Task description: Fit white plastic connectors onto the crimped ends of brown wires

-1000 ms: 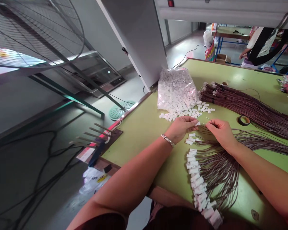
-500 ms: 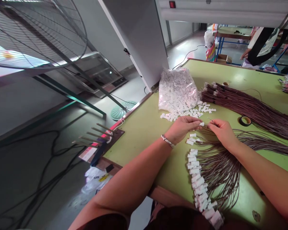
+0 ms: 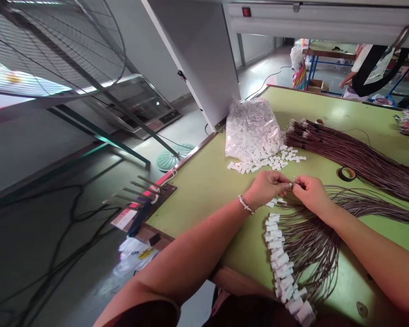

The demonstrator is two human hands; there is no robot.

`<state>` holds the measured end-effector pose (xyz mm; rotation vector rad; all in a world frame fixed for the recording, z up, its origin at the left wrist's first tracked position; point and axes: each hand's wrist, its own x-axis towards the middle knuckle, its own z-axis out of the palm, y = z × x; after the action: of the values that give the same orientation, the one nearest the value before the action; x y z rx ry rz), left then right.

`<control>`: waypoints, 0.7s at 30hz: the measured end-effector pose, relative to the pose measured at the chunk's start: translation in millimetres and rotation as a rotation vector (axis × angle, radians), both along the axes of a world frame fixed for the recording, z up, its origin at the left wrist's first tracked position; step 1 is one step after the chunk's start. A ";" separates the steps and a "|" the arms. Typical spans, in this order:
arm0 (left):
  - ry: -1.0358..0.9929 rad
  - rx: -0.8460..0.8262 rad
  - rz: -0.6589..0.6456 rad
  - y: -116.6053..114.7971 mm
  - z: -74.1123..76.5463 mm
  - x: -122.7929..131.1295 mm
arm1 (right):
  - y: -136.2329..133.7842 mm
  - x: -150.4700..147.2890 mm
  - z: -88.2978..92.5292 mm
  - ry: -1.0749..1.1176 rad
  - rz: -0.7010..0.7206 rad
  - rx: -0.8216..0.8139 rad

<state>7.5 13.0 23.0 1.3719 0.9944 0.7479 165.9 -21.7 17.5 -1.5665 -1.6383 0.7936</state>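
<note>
My left hand [image 3: 270, 187] pinches a small white plastic connector [image 3: 289, 185] between thumb and fingertips. Right against it, my right hand [image 3: 309, 193] is closed on a thin brown wire, whose bare end [image 3: 292, 177] pokes up by the fingers. Whether a wire sits inside the connector is hidden by my fingertips. Below my hands, a row of white connectors [image 3: 278, 254] on brown wires [image 3: 313, 245] runs down toward the table's near edge. Loose white connectors [image 3: 276, 161] lie in a pile just beyond my left hand.
A clear plastic bag of connectors [image 3: 254, 127] stands at the back. Bundled brown wires [image 3: 354, 152] and a black tape roll [image 3: 346, 174] lie to the right. Metal prongs [image 3: 136, 193] stick out at the table's left edge. A fan [image 3: 54, 50] fills the upper left; a person [image 3: 371, 68] is beyond the table.
Both hands have come closer together and slightly nearer to me. The connector in my left hand now meets the fingertips of my right hand.
</note>
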 end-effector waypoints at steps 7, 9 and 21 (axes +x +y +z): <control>-0.084 -0.092 0.016 0.9 -1.7 0.0 | 0.5 2.2 1.4 -0.070 -0.019 0.102; -0.105 -0.108 0.012 1.6 -1.9 -0.7 | 0.9 4.0 0.0 -0.080 -0.015 0.141; -0.130 -0.079 -0.017 2.6 -6.7 -2.1 | -2.1 4.6 0.0 -0.356 0.032 0.259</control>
<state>5.3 15.6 16.4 1.2464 0.8999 0.7670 170.5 -23.8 17.5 -1.5591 -1.9335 0.3097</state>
